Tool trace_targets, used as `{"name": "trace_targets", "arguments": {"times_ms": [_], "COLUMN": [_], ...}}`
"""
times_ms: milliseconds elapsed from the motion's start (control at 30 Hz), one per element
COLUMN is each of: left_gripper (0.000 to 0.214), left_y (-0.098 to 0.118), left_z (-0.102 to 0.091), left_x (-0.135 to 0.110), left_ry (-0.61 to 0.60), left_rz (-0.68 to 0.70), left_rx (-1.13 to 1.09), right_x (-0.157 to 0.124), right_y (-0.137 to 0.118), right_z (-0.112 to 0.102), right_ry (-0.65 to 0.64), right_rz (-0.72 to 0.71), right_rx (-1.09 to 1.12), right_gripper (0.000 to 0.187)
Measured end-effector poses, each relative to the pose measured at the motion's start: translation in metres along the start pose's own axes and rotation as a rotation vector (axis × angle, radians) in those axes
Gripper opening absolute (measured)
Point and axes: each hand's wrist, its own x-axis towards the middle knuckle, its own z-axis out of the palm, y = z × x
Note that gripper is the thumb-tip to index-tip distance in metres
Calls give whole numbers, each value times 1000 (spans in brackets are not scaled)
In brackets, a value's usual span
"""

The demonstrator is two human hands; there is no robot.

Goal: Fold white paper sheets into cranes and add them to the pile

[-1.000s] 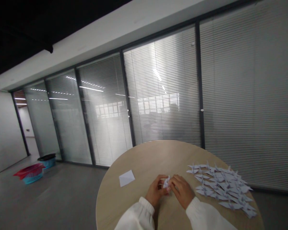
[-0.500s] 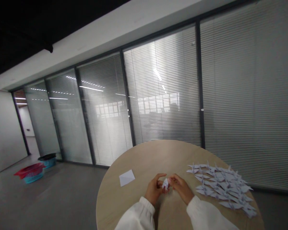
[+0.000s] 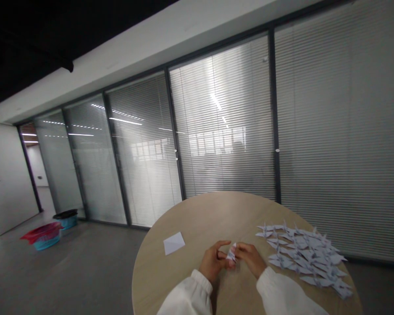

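A small folded piece of white paper (image 3: 231,253) is held between my two hands above the round table. My left hand (image 3: 214,260) grips its lower left side with the thumb and bent fingers, the index finger arching over the top. My right hand (image 3: 250,257) pinches the paper's right side. The paper's exact folded shape is too small to make out. To the right of my hands, many white paper cranes (image 3: 305,253) lie close together in rows. A flat white sheet of paper (image 3: 174,243) with a crease lies to the left.
The round wooden table (image 3: 230,210) stands before glass panels with blinds (image 3: 223,113). On the floor at left are a blue basin with a red bag (image 3: 42,235) and another with a black bag (image 3: 66,218). A white door (image 3: 9,179) stands further left.
The folded paper has shifted slightly right and turned, now standing more upright and narrower between my fingers. My right hand's fingers have closed in lower on it.
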Motion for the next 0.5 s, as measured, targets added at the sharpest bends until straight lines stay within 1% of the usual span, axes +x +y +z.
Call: {"name": "trace_targets", "arguments": {"times_ms": [133, 333, 500], "left_gripper": [67, 69, 67], "left_y": [3, 3, 6], "left_z": [1, -1, -1], "left_x": [-1, 0, -1], "left_ry": [-14, 32, 37], "left_rz": [-6, 3, 3], "left_rx": [-15, -8, 15], "right_x": [-1, -2, -2], "right_y": [4, 5, 8], "right_z": [0, -3, -6], "right_ry": [-48, -3, 11], "right_rz": [93, 178, 256], "right_rx": [200, 360, 471], "right_gripper": [34, 26, 19]}}
